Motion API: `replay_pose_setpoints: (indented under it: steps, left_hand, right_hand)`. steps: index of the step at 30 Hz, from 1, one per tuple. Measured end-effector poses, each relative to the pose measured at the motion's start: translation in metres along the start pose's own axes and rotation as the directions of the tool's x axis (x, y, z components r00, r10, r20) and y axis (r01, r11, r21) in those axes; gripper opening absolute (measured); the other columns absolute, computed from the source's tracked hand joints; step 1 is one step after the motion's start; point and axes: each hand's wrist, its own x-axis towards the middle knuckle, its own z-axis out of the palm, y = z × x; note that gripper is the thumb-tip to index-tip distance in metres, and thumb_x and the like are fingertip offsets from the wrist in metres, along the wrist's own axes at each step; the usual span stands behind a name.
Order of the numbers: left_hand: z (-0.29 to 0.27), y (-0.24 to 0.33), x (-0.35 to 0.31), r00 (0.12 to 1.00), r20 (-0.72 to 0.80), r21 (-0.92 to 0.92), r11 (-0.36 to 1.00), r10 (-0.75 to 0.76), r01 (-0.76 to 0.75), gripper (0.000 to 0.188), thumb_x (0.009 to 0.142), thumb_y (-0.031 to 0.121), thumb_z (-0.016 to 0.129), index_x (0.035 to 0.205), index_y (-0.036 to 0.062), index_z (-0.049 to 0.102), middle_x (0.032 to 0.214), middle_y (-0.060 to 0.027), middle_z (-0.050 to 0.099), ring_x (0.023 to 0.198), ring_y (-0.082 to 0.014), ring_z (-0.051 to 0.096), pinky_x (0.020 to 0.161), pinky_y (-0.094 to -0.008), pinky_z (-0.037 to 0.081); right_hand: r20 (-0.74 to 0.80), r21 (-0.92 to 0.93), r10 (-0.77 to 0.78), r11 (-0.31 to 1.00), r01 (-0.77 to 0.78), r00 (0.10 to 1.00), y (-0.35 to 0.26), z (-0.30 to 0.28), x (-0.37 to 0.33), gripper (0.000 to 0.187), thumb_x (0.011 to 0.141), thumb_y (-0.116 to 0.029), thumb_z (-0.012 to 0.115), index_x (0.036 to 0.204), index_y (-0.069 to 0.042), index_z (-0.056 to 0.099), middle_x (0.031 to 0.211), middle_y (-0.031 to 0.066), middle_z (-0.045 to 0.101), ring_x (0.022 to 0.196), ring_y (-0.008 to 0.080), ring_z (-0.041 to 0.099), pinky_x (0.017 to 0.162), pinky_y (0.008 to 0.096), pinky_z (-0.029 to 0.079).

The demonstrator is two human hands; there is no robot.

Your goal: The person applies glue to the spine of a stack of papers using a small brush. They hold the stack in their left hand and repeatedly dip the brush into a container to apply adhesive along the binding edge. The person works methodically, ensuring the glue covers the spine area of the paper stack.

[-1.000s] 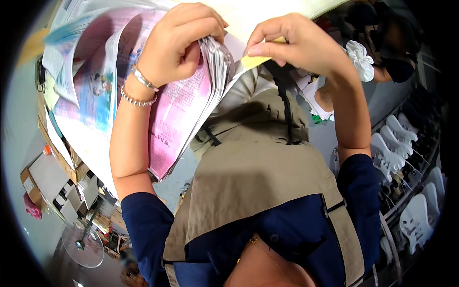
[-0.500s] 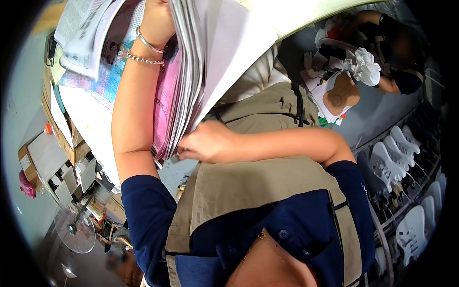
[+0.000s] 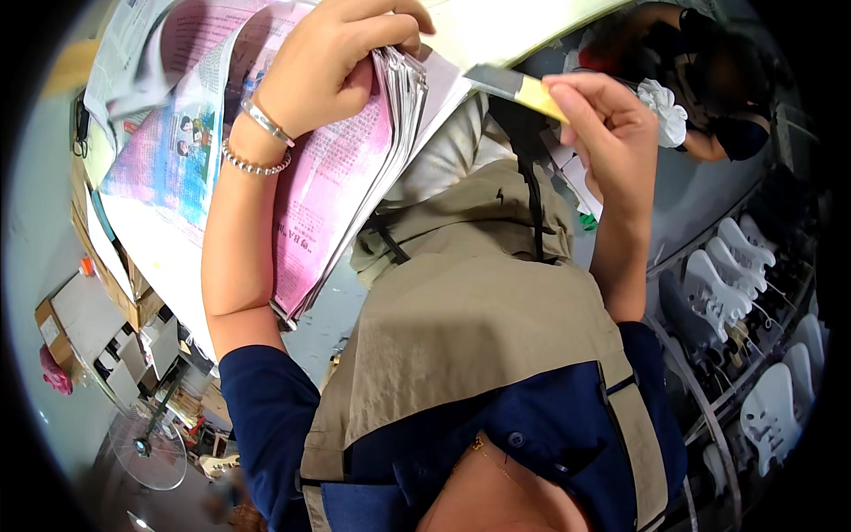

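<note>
A folded stack of newspapers (image 3: 332,191), pink-printed on its upper face, lies along my left forearm. My left hand (image 3: 332,66) rests at the stack's upper end, its fingers curled over the folded edges. In my right hand (image 3: 612,129), pinched between thumb and fingers, is a flat dark blade with a yellow grip (image 3: 536,96). The blade tip points left, apart from the stack and just right of the papers' edge. Loose printed sheets (image 3: 177,133), some curling up, lie to the left of my left wrist.
The pale tabletop (image 3: 496,27) curves beneath the papers. At far right, another person (image 3: 736,80) is near crumpled white material (image 3: 660,111). White guitar-body-shaped pieces (image 3: 709,293) hang on a rack (image 3: 709,408). Low at left is a fan (image 3: 146,439).
My right hand has moved from the stack's lower edge up and to the right, with the blade now plainly visible. The stack lies flatter, showing more pink face.
</note>
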Motion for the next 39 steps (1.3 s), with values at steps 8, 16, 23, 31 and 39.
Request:
replay_pose_setpoints:
  steps: [8,16,23,31,39]
  left_hand:
    - [0.004,-0.010,-0.005,0.996,0.093,-0.070,0.997,-0.019,0.026,0.017,0.058,-0.001,0.051,0.072,0.0040,0.043,0.106,-0.0156,0.070,0.117,-0.0374,0.057,0.098,-0.0442,0.043]
    - [-0.001,-0.008,-0.005,0.994,0.110,-0.005,1.000,-0.013,0.014,0.016,0.062,0.001,0.057,0.070,0.0060,0.044,0.104,-0.0127,0.072,0.115,-0.0353,0.060,0.104,-0.0495,0.038]
    - [-0.004,-0.007,-0.008,0.997,0.077,0.020,1.000,0.003,-0.004,0.013,0.062,0.006,0.057,0.066,0.0072,0.045,0.102,-0.0118,0.073,0.112,-0.0343,0.063,0.103,-0.0496,0.039]
    - [-0.005,-0.008,-0.010,0.999,0.041,-0.012,1.000,0.018,-0.017,0.012,0.059,0.015,0.056,0.064,0.0079,0.048,0.088,-0.0091,0.073,0.102,-0.0316,0.067,0.101,-0.0510,0.042]
    - [-0.005,-0.006,-0.008,1.000,-0.003,-0.040,0.999,0.026,-0.026,0.024,0.053,-0.009,0.049,0.070,0.0071,0.052,0.085,-0.0035,0.071,0.094,-0.0255,0.068,0.095,-0.0453,0.048]
  right_hand:
    - [-0.065,-0.143,-0.166,0.977,0.155,0.984,-0.004,0.010,0.002,0.010,0.086,-0.007,0.068,0.094,-0.002,0.072,0.072,0.0011,0.066,0.058,0.0040,0.056,0.053,0.0178,0.042]
    - [-0.056,-0.187,-0.233,0.958,0.219,0.971,-0.006,0.008,0.002,0.010,0.086,-0.005,0.067,0.094,-0.001,0.072,0.074,0.0027,0.069,0.057,0.0048,0.059,0.052,0.0176,0.043]
    - [-0.051,-0.200,-0.213,0.960,0.199,0.976,-0.002,0.008,0.005,0.010,0.086,-0.006,0.067,0.093,-0.001,0.072,0.074,0.0028,0.069,0.058,0.0050,0.060,0.051,0.0178,0.044]
    - [-0.068,-0.100,-0.174,0.981,0.167,0.982,-0.010,0.003,0.011,0.011,0.087,-0.007,0.067,0.094,-0.001,0.072,0.076,0.0027,0.068,0.056,0.0045,0.055,0.052,0.0180,0.042]
    - [0.141,-0.260,-0.193,0.939,0.224,0.971,-0.031,0.001,0.038,0.017,0.089,-0.017,0.066,0.090,-0.001,0.071,0.071,0.0024,0.066,0.055,0.0062,0.052,0.052,0.0215,0.041]
